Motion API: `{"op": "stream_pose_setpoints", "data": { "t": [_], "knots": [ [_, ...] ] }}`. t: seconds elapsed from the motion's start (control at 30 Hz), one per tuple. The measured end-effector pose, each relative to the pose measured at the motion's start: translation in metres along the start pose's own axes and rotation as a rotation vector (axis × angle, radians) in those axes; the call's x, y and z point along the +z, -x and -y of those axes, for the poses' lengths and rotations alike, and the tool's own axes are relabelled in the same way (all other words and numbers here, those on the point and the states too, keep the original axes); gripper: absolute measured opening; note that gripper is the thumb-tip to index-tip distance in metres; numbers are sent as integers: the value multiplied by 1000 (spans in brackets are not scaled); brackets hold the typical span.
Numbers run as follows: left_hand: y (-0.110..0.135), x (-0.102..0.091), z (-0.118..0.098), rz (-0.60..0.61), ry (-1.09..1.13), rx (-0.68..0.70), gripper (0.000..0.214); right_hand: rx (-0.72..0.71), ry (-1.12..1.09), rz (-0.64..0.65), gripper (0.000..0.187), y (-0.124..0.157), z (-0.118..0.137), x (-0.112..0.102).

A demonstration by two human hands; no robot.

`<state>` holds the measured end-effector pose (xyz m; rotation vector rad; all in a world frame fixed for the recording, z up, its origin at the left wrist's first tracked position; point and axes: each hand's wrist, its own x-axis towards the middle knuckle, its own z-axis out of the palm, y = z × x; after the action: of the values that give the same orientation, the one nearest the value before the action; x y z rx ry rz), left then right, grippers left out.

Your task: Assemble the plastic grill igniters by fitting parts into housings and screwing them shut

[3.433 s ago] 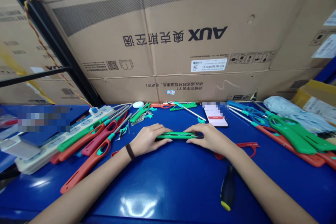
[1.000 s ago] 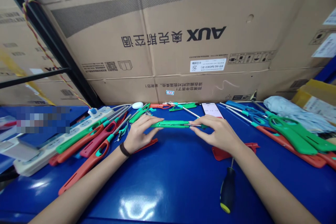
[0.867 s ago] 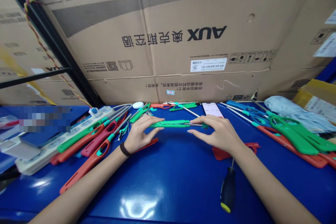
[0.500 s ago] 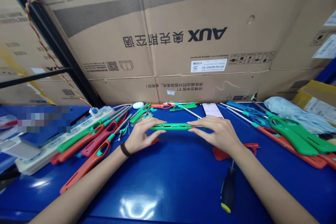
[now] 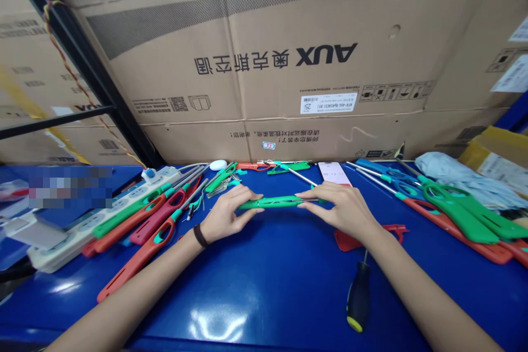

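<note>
Blue table (image 5: 264, 291) before stacked AUX cartons (image 5: 264, 66); left hand (image 5: 225, 213) and right hand (image 5: 340, 212) grip opposite ends of a green long-reach lighter (image 5: 270, 203), held level over the table; a screwdriver (image 5: 358, 297) lies nearer the right hand.

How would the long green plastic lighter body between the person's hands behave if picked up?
The long green plastic lighter body is probably light for its length: the left hand and right hand hold it with just their fingers. Its flattish shape probably won't roll far. The thin metal tube at its end may bend if knocked.
</note>
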<state>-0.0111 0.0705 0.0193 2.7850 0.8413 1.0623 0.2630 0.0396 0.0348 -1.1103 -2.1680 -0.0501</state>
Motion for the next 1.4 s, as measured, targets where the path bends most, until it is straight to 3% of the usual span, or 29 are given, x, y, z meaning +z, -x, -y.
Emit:
{"op": "stream_pose_setpoints", "data": {
  "t": [0.27, 0.53, 0.67, 0.73, 0.83, 0.9, 1.1, 1.27, 1.4],
  "knots": [
    [2, 8, 3, 71, -5, -56, 20, 13, -6, 23, 10, 0, -3, 1],
    [-1, 15, -5, 310, -1, -78, 38, 179, -86, 329, 7, 0, -12, 2],
    [1, 17, -6, 355, 8, -50, 42, 196, -97, 387, 3, 2, -16, 1],
    [2, 17, -6, 359, 26, -44, 41, 199, -114, 407, 10, 2, -15, 2],
    [2, 18, -9, 367, 54, -43, 40, 183, -189, 390, 32, 1, -9, 5],
    [1, 19, -13, 378, 69, -41, 40, 146, -230, 381, 37, 1, -4, 9],
    [0, 22, -23, 361, 120, -98, 37, 79, -248, 423, 15, 2, 4, 17],
    [-2, 23, -26, 344, 122, -190, 37, 49, -260, 314, 11, 1, 4, 15],
    [0, 22, -21, 281, 88, -249, 55, 51, -245, 211, 12, -1, -1, 11]
  ]
}}
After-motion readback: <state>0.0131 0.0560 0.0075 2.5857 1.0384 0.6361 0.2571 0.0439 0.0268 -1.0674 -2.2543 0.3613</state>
